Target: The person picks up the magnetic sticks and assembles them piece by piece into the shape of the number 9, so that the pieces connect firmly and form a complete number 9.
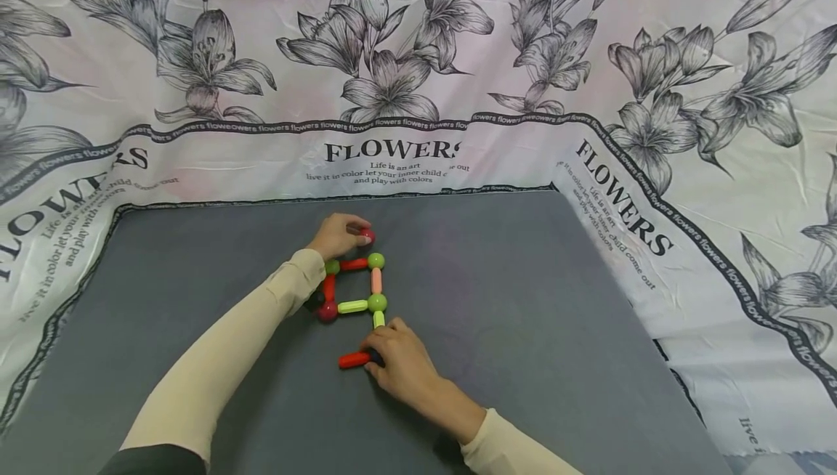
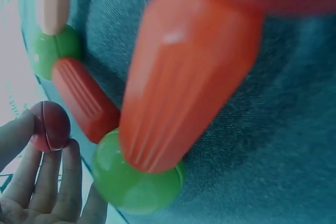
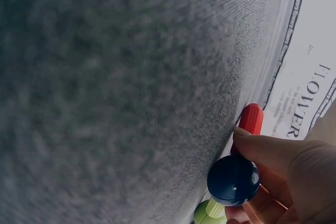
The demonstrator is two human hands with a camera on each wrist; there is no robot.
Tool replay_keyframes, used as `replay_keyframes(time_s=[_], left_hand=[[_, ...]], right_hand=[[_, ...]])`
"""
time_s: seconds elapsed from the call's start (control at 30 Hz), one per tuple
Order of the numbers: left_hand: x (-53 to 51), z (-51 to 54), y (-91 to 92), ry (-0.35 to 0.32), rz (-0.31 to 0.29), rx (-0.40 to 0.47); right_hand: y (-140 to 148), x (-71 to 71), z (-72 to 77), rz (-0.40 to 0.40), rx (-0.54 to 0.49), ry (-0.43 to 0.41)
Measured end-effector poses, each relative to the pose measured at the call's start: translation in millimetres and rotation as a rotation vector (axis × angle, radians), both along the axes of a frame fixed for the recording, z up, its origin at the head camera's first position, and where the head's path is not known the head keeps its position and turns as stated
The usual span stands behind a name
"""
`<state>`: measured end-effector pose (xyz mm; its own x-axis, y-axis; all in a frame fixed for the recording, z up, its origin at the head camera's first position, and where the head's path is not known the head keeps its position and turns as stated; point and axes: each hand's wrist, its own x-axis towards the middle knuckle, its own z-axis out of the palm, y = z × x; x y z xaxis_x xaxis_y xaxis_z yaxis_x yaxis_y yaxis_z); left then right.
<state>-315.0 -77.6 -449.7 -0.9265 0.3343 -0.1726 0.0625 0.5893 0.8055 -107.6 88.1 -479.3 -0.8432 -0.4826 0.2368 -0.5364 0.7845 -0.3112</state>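
Note:
My left hand (image 1: 336,236) pinches a red ball (image 1: 368,236) between thumb and fingers, just beyond a square of sticks and balls. That square has a red stick (image 1: 354,264), a pink stick (image 1: 376,280), a yellow-green stick (image 1: 353,306) and a second red stick (image 1: 329,287). At its corners are green balls (image 1: 375,261) and one red ball (image 1: 328,311). Nearer the front, my right hand (image 1: 407,367) grips a red stick (image 3: 252,119) by a dark blue ball (image 3: 233,180). Another yellow-green stick (image 1: 378,319) runs from the square toward this hand, whose fingers partly hide it.
The pieces lie on a dark grey table surface (image 1: 523,315). White flower-printed cloth (image 1: 392,159) borders it at the back and both sides. Something dark, partly hidden, sits beside the left wrist.

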Motion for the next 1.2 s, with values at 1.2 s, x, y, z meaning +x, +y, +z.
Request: replay_keyframes(time_s=[1.2], left_hand=[[176.1, -17.1, -92.8, 0.071, 0.082, 0.188]], right_hand=[[-2, -4.1, 1.0, 0.021, -0.063, -0.033]])
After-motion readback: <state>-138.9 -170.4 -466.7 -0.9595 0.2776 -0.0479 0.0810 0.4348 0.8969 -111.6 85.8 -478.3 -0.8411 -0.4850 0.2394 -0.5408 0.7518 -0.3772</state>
